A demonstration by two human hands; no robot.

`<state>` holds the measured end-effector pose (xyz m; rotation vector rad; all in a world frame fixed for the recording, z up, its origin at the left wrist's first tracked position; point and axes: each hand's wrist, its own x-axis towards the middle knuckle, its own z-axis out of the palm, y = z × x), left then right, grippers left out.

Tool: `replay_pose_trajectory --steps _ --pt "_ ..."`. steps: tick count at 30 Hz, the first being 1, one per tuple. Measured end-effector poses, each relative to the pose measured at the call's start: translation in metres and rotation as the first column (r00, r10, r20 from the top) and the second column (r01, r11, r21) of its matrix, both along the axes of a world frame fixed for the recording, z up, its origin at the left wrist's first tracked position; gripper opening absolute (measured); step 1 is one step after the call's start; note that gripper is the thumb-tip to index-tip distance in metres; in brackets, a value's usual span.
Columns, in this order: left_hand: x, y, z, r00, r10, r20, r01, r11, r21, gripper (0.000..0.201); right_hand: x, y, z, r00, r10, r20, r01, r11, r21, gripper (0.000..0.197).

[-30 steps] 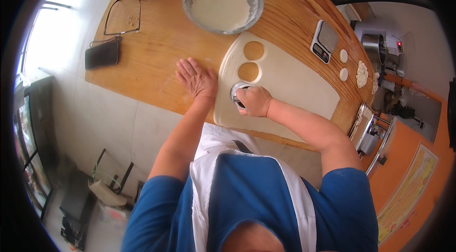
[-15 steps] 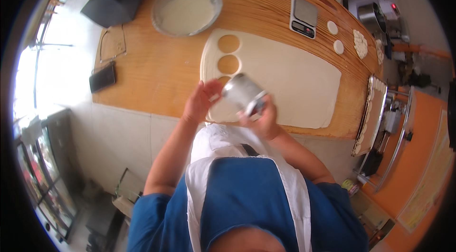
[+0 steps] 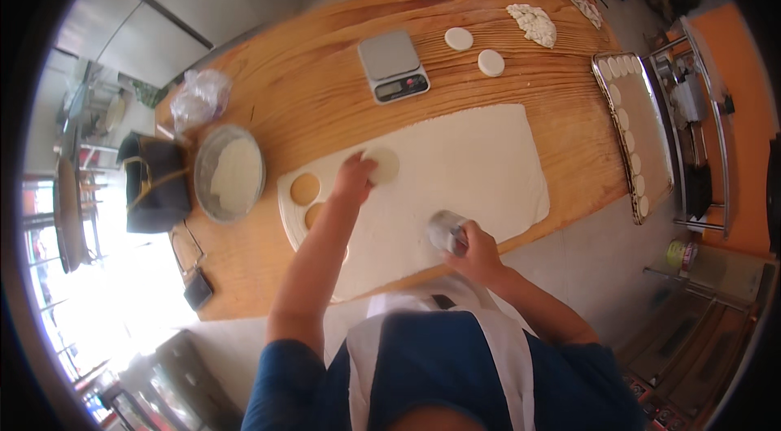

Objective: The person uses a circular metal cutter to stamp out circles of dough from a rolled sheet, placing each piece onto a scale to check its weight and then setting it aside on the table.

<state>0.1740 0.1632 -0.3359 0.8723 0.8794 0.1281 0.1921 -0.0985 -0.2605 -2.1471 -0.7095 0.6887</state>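
Observation:
A rolled-out sheet of pale dough [image 3: 472,163] lies on the wooden table, with round holes [image 3: 305,188] cut near its left end. Between the fingers of my left hand [image 3: 353,179] is a dough round [image 3: 384,164], held over the sheet and slightly blurred. My right hand [image 3: 478,257] grips the handle of a metal round cutter [image 3: 445,229], a cup-like cylinder, above the near part of the dough. The cutter is blurred, and I cannot tell whether it touches the sheet.
Beyond the dough stand a kitchen scale [image 3: 392,65], two dough discs [image 3: 490,63] and a heap of dough scraps [image 3: 533,25]. On the left are a metal bowl of flour [image 3: 203,179], a plastic bag [image 3: 201,97] and a black bag [image 3: 154,187]. A tray [image 3: 647,106] at right holds several rounds.
The view has swung to the right. My hands, close together around the cutter before, are now apart. My left hand now has a dough round; the right still holds the cutter.

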Motion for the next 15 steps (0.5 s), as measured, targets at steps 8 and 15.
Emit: replay_pose_trajectory --steps 8,15 --pt "0.188 0.077 -0.009 0.944 0.132 -0.301 0.113 0.730 0.675 0.034 0.037 -0.048 -0.029 0.986 -0.157 -0.054 0.159 0.986 0.048 0.041" --pt "0.177 0.111 -0.013 0.806 0.290 -0.516 0.440 0.288 0.850 0.030 0.071 -0.058 -0.030 0.994 -0.071 -0.079 0.075 0.995 0.059 0.039"
